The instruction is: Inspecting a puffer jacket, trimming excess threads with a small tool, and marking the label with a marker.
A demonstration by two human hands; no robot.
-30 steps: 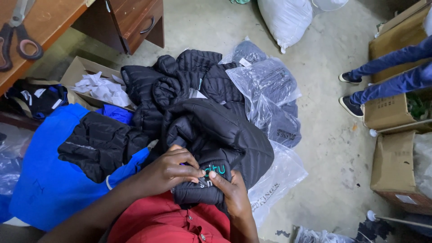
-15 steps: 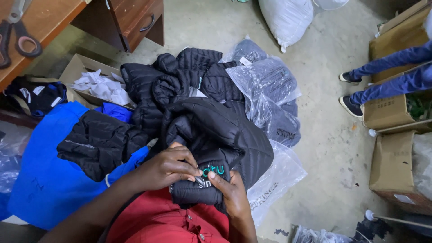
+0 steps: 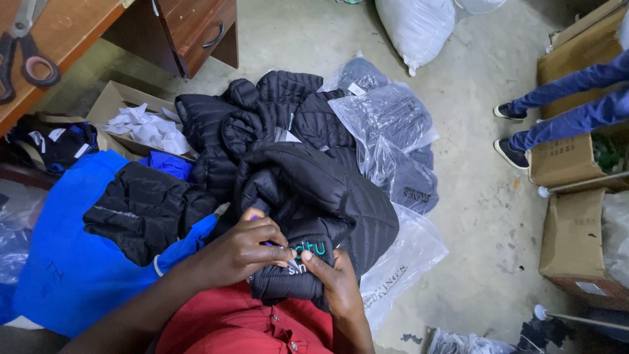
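Two bare hands meet low in the view, at about 6 o'clock, over a black quilted jacket [image 3: 314, 196] bunched against a red shirt [image 3: 242, 324]. Left hand [image 3: 239, 252] has its fingers curled together, pinching a small purple object whose kind I cannot tell, at the jacket's folded edge, right by a teal logo patch. Right hand [image 3: 341, 288] grips that same folded edge from below, thumb pressed on top of the fabric.

Just beyond, toward 9 o'clock, another black padded jacket [image 3: 141, 210] lies on a blue fabric bag [image 3: 72, 262]. Toward 12 o'clock more dark quilted jackets [image 3: 262, 111] are heaped on the concrete floor [image 3: 485, 216], with clear plastic bags [image 3: 386, 124] holding dark garments at 1 o'clock.

Farther out at 10 o'clock sits an open cardboard box [image 3: 108, 105] of crumpled white paper, then a wooden desk [image 3: 72, 39] with scissors [image 3: 26, 46]. At 3 o'clock stand another person's legs in blue trousers [image 3: 570, 105] beside cardboard cartons [image 3: 570, 242].
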